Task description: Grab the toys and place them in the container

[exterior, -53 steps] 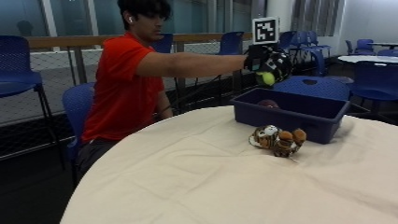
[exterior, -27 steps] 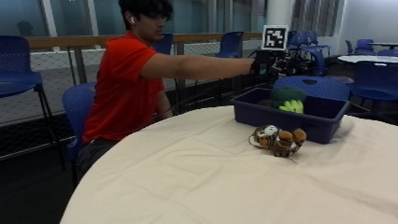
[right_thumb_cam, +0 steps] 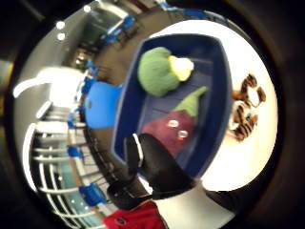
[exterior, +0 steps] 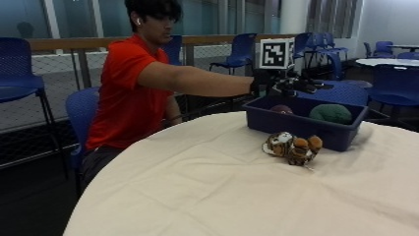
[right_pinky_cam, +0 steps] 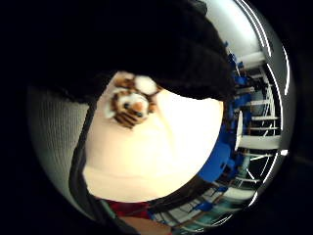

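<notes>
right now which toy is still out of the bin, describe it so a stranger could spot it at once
On the round table under the cream cloth, find the dark blue container near the far edge. Just in front of its near wall, on the cloth, lies the tiger plush. It is the only striped orange, black and white toy; the green and purple ones lie inside the container.

A round desk point(exterior: 216, 196) under a cream cloth fills the lower right of the frame. Blue chairs point(exterior: 19, 64) stand about the room: one at far left, one point(exterior: 82, 110) just behind the desk's left edge, more point(exterior: 239, 49) in the upper middle by a wooden rail point(exterior: 72, 43) with wire mesh below it. Tall glass panes point(exterior: 72, 17) run along the back. At upper right a second white table point(exterior: 389, 61) sits among further blue chairs point(exterior: 396, 83). The floor at lower left is dark.
</notes>
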Action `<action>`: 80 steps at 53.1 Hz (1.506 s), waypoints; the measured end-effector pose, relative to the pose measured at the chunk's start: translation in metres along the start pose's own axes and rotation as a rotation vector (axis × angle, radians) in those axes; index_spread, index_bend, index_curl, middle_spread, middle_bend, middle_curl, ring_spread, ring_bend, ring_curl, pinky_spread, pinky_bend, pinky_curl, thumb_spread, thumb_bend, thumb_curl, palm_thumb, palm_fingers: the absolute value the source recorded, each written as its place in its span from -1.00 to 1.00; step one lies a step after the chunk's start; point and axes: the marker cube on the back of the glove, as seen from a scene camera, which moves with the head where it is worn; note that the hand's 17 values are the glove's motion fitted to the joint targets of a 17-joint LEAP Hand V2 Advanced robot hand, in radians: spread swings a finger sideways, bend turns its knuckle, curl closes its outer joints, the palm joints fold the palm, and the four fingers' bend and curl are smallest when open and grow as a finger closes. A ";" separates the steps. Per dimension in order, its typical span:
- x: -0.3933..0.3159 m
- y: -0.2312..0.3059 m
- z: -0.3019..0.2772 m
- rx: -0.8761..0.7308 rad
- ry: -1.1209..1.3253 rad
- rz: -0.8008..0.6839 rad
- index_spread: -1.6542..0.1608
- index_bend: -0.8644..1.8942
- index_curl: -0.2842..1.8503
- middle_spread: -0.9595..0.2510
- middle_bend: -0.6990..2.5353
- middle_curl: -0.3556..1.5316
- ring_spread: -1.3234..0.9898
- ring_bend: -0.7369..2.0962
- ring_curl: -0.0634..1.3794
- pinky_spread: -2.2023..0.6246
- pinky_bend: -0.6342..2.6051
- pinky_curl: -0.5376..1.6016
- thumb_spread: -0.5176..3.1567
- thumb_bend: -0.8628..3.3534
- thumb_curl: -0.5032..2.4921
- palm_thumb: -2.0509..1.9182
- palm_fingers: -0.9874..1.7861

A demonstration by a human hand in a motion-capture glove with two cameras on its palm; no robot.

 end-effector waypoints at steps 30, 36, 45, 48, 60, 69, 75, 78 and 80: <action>0.093 -0.026 0.070 -0.107 -0.021 0.222 0.41 -0.26 -0.49 0.45 -0.49 -0.35 0.15 -0.36 -0.54 0.65 -0.02 -0.21 -0.15 -0.62 -0.50 0.00 -0.41; 0.096 -0.033 0.087 -0.125 -0.022 0.231 0.40 -0.26 -0.49 0.45 -0.49 -0.36 0.15 -0.36 -0.55 0.65 -0.02 -0.21 -0.13 -0.61 -0.50 0.01 -0.41; 0.086 -0.042 0.109 -0.146 -0.044 0.223 0.40 -0.26 -0.48 0.45 -0.49 -0.37 0.15 -0.36 -0.56 0.65 0.00 -0.20 -0.11 -0.61 -0.51 0.01 -0.40; 0.080 -0.045 0.113 -0.142 -0.027 0.222 0.40 -0.26 -0.48 0.45 -0.49 -0.38 0.15 -0.36 -0.57 0.65 0.02 -0.19 -0.11 -0.61 -0.51 0.01 -0.38; 0.080 -0.045 0.128 -0.216 0.010 0.256 0.38 -0.22 -0.46 0.49 -0.50 -0.40 0.18 -0.34 -0.59 0.63 0.16 -0.14 -0.11 -0.61 -0.51 0.01 -0.28; 0.078 -0.037 0.131 -0.327 0.029 0.262 0.37 -0.21 -0.43 0.53 -0.51 -0.45 0.18 -0.14 -0.50 0.55 0.18 -0.14 -0.05 -0.58 -0.48 0.07 -0.16; 0.068 -0.035 0.130 -0.302 0.082 0.271 0.38 -0.24 -0.44 0.48 -0.46 -0.42 0.09 0.00 -0.43 0.44 0.13 -0.17 -0.01 -0.56 -0.46 0.12 0.01; 0.065 -0.035 0.128 -0.271 0.107 0.268 0.39 -0.26 -0.44 0.45 -0.45 -0.41 0.02 0.06 -0.38 0.37 0.16 -0.16 0.02 -0.54 -0.43 0.16 0.14; 0.064 -0.035 0.125 -0.253 0.121 0.261 0.40 -0.28 -0.45 0.42 -0.44 -0.41 -0.02 0.07 -0.39 0.33 0.16 -0.17 0.03 -0.52 -0.41 0.20 0.18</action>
